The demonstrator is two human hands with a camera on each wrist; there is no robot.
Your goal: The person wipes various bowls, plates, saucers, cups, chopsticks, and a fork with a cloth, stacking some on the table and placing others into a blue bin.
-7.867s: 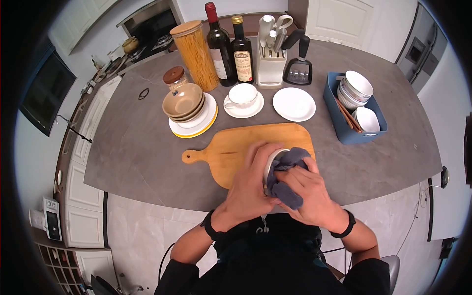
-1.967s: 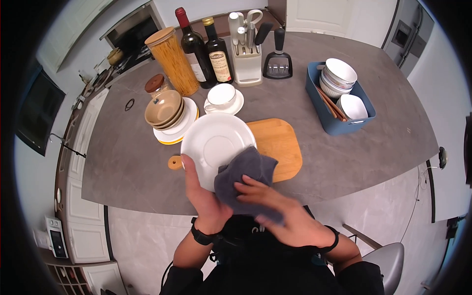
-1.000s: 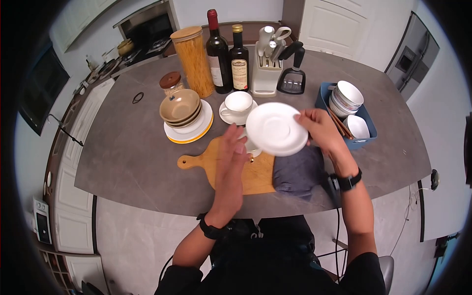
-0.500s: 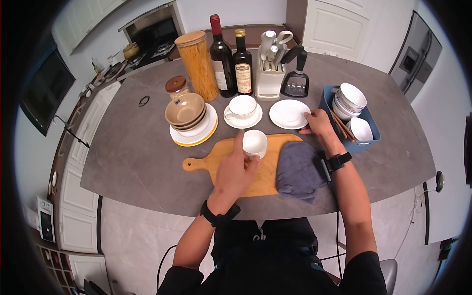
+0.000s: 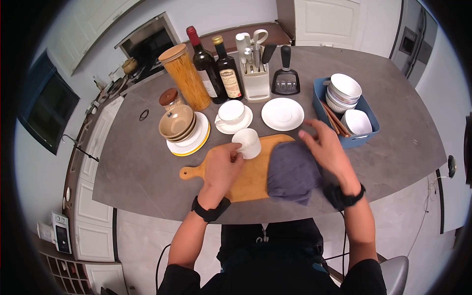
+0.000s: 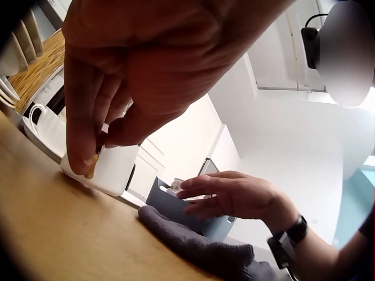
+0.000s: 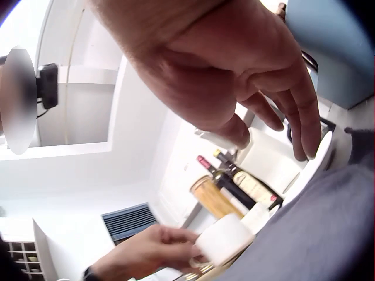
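My left hand (image 5: 221, 167) pinches the handle of a white teacup (image 5: 249, 144), which sits near the far edge of the wooden cutting board (image 5: 246, 184). The left wrist view shows thumb and fingertips closed on a gold-coloured part of the handle (image 6: 92, 167). My right hand (image 5: 325, 147) hovers with fingers spread and holds nothing, just right of a white saucer (image 5: 283, 114). Below it, a dark grey cloth (image 5: 293, 172) covers the board's right end. Behind the cup, a second white teacup (image 5: 231, 111) rests on its own saucer (image 5: 244, 125).
Tan bowls (image 5: 176, 121) stand stacked on plates (image 5: 201, 135) at the left. A blue basket (image 5: 355, 140) with bowls and chopsticks stands at the right. Along the back are a pasta jar (image 5: 186, 78), two bottles (image 5: 229, 73), a knife block (image 5: 255, 86) and a black-handled tool (image 5: 286, 78).
Earlier both hands wiped the cup, then the saucer, with the cloth. The cloth now lies on the board. My right hand set down the saucer and let go; my left moved onto the cup's handle.
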